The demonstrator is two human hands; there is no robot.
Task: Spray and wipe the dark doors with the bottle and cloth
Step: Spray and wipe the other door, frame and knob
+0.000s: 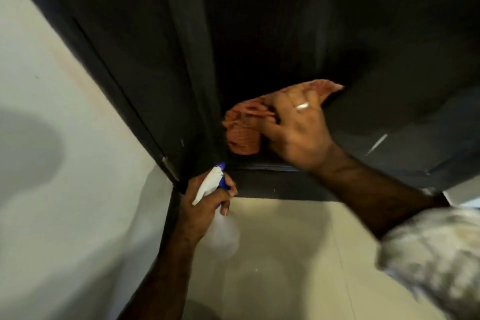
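Here, label by label, is what we see.
Door: we face a dark door [285,21], its matt face streaked faintly; its lower edge meets the floor.
Frame: a dark door frame [117,47] runs along the left.
Wall: a pale wall [52,138] stands left of the frame, shadowed.
Floor: cream floor [285,254] lies beneath us.
Cloth: a crumpled pinkish-orange cloth [242,132] lies against the door low down, near the frame.
Right hand [298,132]: we press and grasp the cloth, fingers curled into it, a ring on one.
Bottle: a white-and-blue spray bottle [210,184], body blurred, sits near the door's bottom corner.
Left hand [205,205]: we grip the bottle's neck, fingers wrapped round.
Sleeve: a mottled pale sleeve [436,254] covers our right arm.
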